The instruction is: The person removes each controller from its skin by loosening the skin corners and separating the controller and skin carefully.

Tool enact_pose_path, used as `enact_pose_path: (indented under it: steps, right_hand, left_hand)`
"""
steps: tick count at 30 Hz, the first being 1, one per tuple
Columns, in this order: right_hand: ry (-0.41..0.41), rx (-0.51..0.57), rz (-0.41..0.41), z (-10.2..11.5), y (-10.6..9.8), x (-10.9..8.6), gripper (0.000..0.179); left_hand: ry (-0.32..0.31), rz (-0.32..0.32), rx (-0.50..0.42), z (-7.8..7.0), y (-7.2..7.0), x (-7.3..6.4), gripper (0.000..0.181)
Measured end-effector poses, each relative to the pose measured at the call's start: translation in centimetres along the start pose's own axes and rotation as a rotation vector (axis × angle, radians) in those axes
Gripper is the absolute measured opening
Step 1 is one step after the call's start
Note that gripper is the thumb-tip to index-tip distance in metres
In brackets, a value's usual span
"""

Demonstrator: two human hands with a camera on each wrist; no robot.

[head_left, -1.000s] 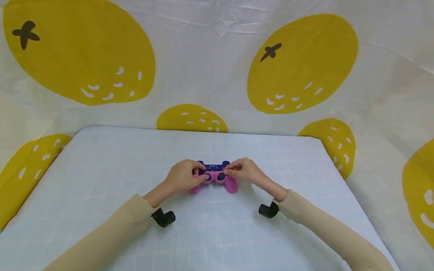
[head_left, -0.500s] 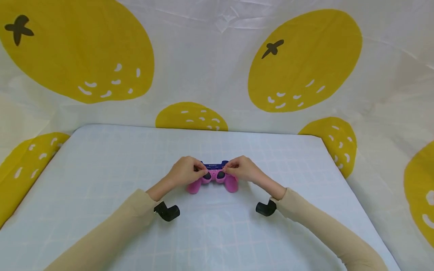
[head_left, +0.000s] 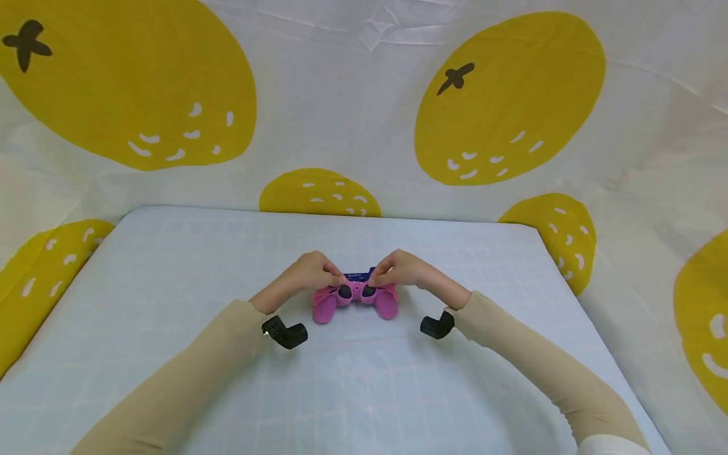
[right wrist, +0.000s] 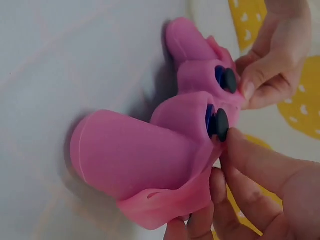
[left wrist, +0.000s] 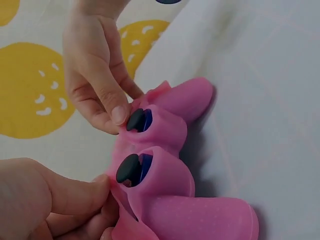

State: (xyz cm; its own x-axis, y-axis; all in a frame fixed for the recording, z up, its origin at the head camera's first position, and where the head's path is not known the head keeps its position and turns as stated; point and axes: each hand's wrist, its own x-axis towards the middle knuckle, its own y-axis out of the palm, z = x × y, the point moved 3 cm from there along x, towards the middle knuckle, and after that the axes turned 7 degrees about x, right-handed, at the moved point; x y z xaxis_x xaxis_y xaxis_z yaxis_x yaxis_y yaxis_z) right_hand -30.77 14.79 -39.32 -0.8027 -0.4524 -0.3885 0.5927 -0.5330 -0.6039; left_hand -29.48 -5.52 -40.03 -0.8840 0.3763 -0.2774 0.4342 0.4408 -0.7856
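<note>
Pink cover (head_left: pixel 356 291), pinched, over blue controller (head_left: pixel 357 277)

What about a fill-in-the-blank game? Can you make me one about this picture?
1. The left hand and right hand both grip the ____ cover.
2. The letters on the controller spell ____.
3. The big round shapes on the backdrop are ____.

Missing words: pink; SONY; yellow.

Gridded pale blue tabletop (head_left: pixel 352 404), white backdrop (head_left: pixel 335 95) behind it, large yellow fruit prints (head_left: pixel 512 104), dark cross-shaped marks (head_left: pixel 26 44) on two
</note>
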Motion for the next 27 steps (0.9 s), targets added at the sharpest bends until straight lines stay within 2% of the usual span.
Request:
enact_pose_path:
  steps: [6, 12, 17, 21, 27]
  right_hand:
    - [-0.029, 0.009, -0.018, 0.4, 0.4, -0.4, 0.017]
    - [-0.017, 0.100, 0.032, 0.3, 0.5, -0.6, 0.018]
    - [0.033, 0.184, 0.069, 0.0, 0.7, -0.6, 0.018]
    - [0.059, 0.207, 0.088, 0.1, 1.1, -0.8, 0.016]
    - [0.061, 0.239, 0.048, 0.2, 1.6, -1.0, 0.020]
  left_hand:
    - [-0.016, -0.018, -0.031, 0.3, 0.4, -0.2, 0.025]
    - [0.044, -0.043, 0.004, 0.8, 0.6, -0.3, 0.026]
    - [0.085, -0.067, -0.015, 1.0, 1.1, -0.4, 0.025]
    - [0.120, -0.069, -0.019, 1.0, 1.5, -0.6, 0.022]
    - [0.099, -0.111, -0.020, 0.7, 1.8, -1.1, 0.022]
